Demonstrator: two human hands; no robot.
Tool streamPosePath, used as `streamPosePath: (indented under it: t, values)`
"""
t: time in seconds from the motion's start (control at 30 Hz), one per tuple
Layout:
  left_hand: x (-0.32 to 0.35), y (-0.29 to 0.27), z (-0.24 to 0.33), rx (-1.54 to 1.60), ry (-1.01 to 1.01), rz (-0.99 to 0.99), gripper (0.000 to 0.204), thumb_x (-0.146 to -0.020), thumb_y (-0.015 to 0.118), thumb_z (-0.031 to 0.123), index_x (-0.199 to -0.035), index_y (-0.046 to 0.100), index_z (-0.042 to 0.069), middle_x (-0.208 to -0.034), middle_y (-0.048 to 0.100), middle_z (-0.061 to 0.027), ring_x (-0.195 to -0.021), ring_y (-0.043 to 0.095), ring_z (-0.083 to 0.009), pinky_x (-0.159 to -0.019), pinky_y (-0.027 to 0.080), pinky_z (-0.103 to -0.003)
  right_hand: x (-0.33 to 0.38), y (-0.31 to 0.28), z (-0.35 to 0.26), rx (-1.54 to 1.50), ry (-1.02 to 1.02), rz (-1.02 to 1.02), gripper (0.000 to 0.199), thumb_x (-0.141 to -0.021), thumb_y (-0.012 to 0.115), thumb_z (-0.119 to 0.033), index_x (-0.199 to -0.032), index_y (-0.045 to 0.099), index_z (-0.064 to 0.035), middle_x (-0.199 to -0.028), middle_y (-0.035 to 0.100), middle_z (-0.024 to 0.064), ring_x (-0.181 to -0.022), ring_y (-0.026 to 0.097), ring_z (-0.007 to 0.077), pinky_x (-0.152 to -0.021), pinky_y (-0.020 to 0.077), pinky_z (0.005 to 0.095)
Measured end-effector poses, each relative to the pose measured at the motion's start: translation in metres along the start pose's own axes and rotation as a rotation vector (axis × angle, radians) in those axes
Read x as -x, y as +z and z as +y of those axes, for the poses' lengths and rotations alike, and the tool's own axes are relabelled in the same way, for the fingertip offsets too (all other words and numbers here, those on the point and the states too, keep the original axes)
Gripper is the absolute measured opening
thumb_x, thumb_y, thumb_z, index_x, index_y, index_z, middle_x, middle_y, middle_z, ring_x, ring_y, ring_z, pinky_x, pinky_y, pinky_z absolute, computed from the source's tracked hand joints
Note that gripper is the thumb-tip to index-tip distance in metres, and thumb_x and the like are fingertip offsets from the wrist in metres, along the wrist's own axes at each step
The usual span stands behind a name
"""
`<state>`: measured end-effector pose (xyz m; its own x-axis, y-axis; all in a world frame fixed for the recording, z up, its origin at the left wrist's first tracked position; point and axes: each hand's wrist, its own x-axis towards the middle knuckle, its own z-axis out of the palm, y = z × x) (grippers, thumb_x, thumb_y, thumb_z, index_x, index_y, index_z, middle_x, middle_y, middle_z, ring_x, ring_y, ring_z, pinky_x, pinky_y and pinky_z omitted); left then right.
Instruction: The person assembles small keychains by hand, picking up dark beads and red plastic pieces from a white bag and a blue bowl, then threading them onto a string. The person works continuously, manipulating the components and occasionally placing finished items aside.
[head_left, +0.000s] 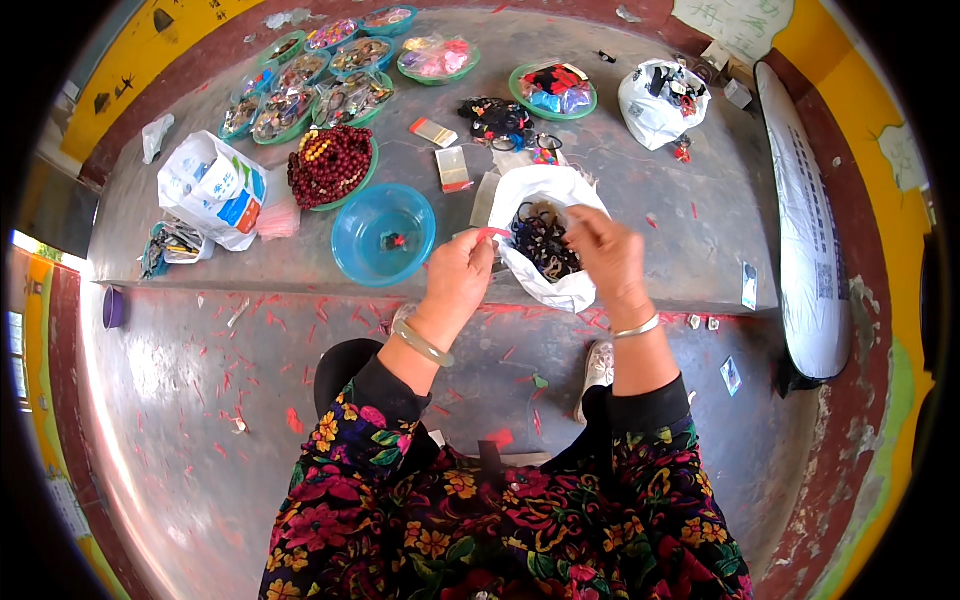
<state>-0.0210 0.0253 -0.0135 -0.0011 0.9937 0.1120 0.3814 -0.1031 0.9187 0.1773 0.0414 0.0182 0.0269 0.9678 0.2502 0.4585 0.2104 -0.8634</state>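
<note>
My left hand [458,278], a pale bangle on its wrist, is closed with a thin red strip [494,232] sticking out of the pinch. The strip's end reaches the left rim of an open white plastic bag [560,292]. Inside that bag lies a heap of dark hair ties [543,245], mostly black with some brown. Over the bag's right side hovers my right hand [612,262], a silver bangle on its wrist. Its fingers are curled together, and anything between them is too small to make out. Left of my hands stands a blue translucent bowl [352,250] with a small dark and red item inside.
Dark red beads [330,170] fill a green basket. Several baskets of small goods [350,98] stand behind it. A white printed bag [212,190] stands left, another white bag [650,125] back right. The raised platform's edge [690,308] runs before me; red scraps litter the floor.
</note>
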Motion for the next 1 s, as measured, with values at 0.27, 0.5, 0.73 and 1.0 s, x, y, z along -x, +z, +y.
streamPosePath:
  t: [0.27, 0.5, 0.73, 1.0]
  values:
    - [0.009, 0.002, 0.008, -0.160, 0.125, -0.137, 0.018, -0.087, 0.052, 0.017, -0.093, 0.062, 0.003, -0.067, 0.058, -0.0163, -0.060, 0.058, -0.0282, -0.054, 0.044, -0.036, -0.034, -0.007, 0.073, 0.220, 0.183, -0.121, 0.015, -0.077, 0.058, -0.013, -0.086, 0.069, -0.0061, -0.074, 0.066, 0.0113, -0.069, 0.064, 0.0213, -0.065, 0.0480, 0.0309]
    - [0.020, 0.015, -0.002, -0.212, 0.209, -0.298, 0.017, -0.084, 0.052, 0.016, -0.086, 0.059, 0.002, -0.068, 0.057, -0.0197, -0.063, 0.056, -0.0377, -0.055, 0.044, -0.042, -0.040, 0.018, 0.153, 0.391, 0.247, -0.347, 0.019, -0.072, 0.057, -0.012, -0.085, 0.070, -0.0075, -0.083, 0.067, 0.0118, -0.079, 0.064, 0.0241, -0.072, 0.0485, 0.0319]
    - [0.028, 0.022, -0.002, -0.295, 0.266, -0.544, 0.016, -0.084, 0.050, 0.016, -0.079, 0.057, 0.002, -0.069, 0.058, -0.0188, -0.067, 0.056, -0.0383, -0.059, 0.044, -0.045, -0.021, 0.032, 0.227, 0.743, 0.199, -0.561, 0.027, -0.075, 0.049, -0.008, -0.092, 0.068, -0.0169, -0.097, 0.064, 0.0144, -0.094, 0.060, 0.0311, -0.082, 0.0464, 0.0407]
    - [0.031, 0.024, -0.008, -0.291, 0.235, -0.618, 0.016, -0.083, 0.049, 0.016, -0.080, 0.056, 0.002, -0.073, 0.059, -0.0188, -0.070, 0.057, -0.0377, -0.061, 0.044, -0.045, -0.003, 0.070, 0.196, 0.834, 0.128, -0.623, 0.030, -0.079, 0.044, -0.007, -0.105, 0.059, -0.0142, -0.094, 0.063, 0.0179, -0.093, 0.059, 0.0342, -0.082, 0.0456, 0.0441]
